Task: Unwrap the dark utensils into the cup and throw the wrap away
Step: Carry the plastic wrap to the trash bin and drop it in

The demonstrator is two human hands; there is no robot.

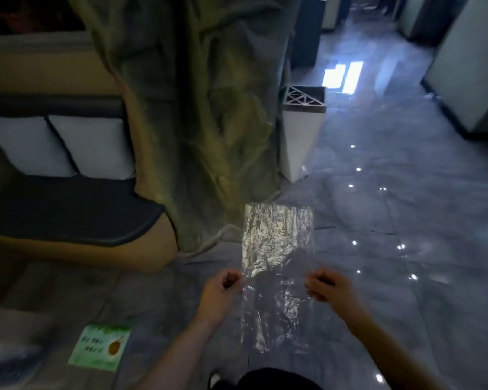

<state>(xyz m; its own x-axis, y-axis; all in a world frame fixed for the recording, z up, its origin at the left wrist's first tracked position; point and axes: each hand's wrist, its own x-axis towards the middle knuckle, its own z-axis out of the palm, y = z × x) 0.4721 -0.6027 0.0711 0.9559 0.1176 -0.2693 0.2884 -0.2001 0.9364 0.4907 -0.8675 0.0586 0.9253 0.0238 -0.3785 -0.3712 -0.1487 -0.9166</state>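
Underfoot, the glossy grey marble floor (378, 249) filled most of my view, dotted with bright reflections of ceiling lights. Left of centre rose a rough, rock-like column (203, 108) in grey-green, and against its left side sat a bench with a dark seat cushion (68, 215) and two pale back cushions (57, 147). Just right of the column stood a white tapered bin (299, 136) with a lattice grille across its open top, well ahead of the hands. Lower left, a green printed sticker (100, 347) lay flat on the floor.

I saw the clear plastic wrap (276, 263) stretched out in the air between the two hands, crinkled and catching the light, its far end pointing towards the bin. The left hand (223, 291) pinched the wrap's left edge between thumb and curled fingers; the right hand (330, 285) pinched the right edge the same way, so both were closed on the film. I could not make out any utensils inside the wrap, and no cup showed in my view
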